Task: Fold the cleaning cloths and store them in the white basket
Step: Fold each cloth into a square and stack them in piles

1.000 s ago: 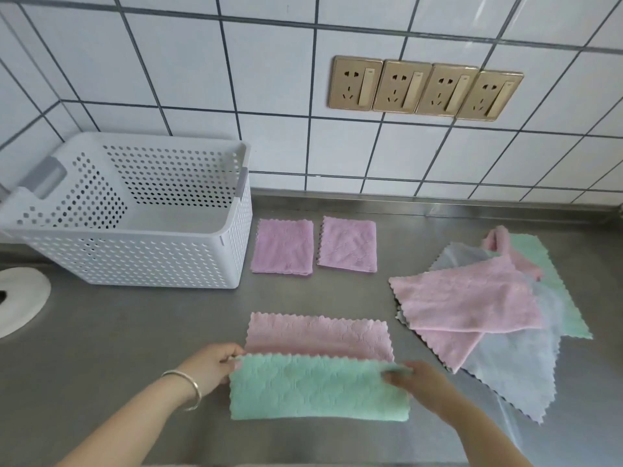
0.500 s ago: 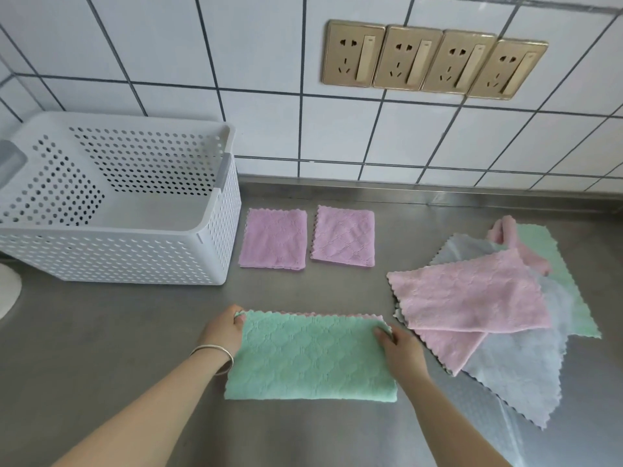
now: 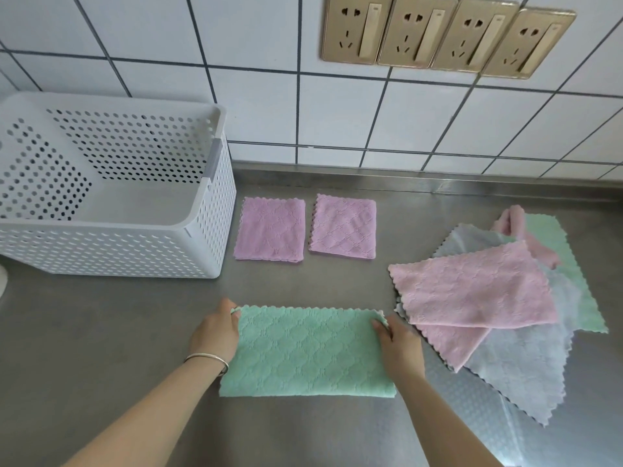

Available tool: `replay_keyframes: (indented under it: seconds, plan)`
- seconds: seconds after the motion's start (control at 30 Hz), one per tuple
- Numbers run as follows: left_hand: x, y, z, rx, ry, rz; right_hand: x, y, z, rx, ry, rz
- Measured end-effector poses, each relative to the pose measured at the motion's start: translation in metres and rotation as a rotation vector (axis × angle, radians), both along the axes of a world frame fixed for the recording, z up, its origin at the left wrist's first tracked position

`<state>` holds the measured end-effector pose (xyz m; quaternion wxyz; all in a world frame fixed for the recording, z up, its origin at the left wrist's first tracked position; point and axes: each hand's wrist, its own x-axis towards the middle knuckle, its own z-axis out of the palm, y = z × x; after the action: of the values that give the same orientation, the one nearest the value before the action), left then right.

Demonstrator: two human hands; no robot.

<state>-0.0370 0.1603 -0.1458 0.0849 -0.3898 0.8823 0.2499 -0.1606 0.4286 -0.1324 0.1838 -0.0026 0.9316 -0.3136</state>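
A green cloth (image 3: 306, 352) lies folded in half on the steel counter, its scalloped edges lined up at the far side. My left hand (image 3: 215, 333) pinches its far left corner. My right hand (image 3: 399, 345) holds its far right corner. Two folded purple cloths (image 3: 270, 229) (image 3: 344, 226) lie flat side by side behind it. The white perforated basket (image 3: 202, 237) stands at the left with nothing in it. A loose heap of pink (image 3: 472, 291), grey-blue (image 3: 519, 369) and green (image 3: 569, 264) cloths lies at the right.
The steel counter (image 3: 101, 332) runs back to a white tiled wall with several gold sockets (image 3: 445, 35). A white round object (image 3: 2, 278) shows at the far left edge. A patterned grey sheet (image 3: 472, 409) lies under the heap near my right forearm.
Both hands carried the green cloth's near edge over to the far edge, covering its pink side, and now hold the far corners. The camera view has shifted closer.
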Motion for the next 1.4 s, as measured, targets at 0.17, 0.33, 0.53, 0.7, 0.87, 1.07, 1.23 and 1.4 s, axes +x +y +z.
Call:
replay_keyframes:
  seconds: [0.17, 0.33, 0.53, 0.7, 0.87, 1.07, 1.23, 1.4]
  plan:
    - [-0.007, -0.002, -0.001, -0.011, -0.029, 0.015, -0.004, -0.003, 0.002, 0.016, -0.075, -0.046]
    - [-0.005, 0.006, 0.001, -0.03, -0.004, 0.099, -0.001, 0.003, 0.011, -0.155, -0.179, -0.165]
    - [0.003, 0.06, -0.002, -0.298, 0.221, -0.364, 0.025, 0.025, 0.013, -0.156, -0.229, -0.2]
    - [-0.004, 0.117, -0.012, -0.297, -0.004, -0.762, 0.051, 0.039, 0.006, -0.015, -0.279, -0.201]
    - [-0.006, 0.124, -0.016, -0.208, -0.177, -0.718, 0.064, 0.032, 0.001, 0.236, -0.177, -0.173]
    - [-0.011, 0.124, -0.011, -0.18, -0.233, -0.743, 0.065, 0.016, 0.003, 0.486, -0.162, -0.057]
    - [-0.026, 0.13, 0.016, -0.009, -0.188, -0.639, 0.065, 0.012, 0.007, 0.331, -0.195, -0.114]
    - [-0.041, 0.133, 0.059, 0.475, 0.095, -0.279, 0.088, -0.015, 0.024, 0.096, 0.406, -0.04]
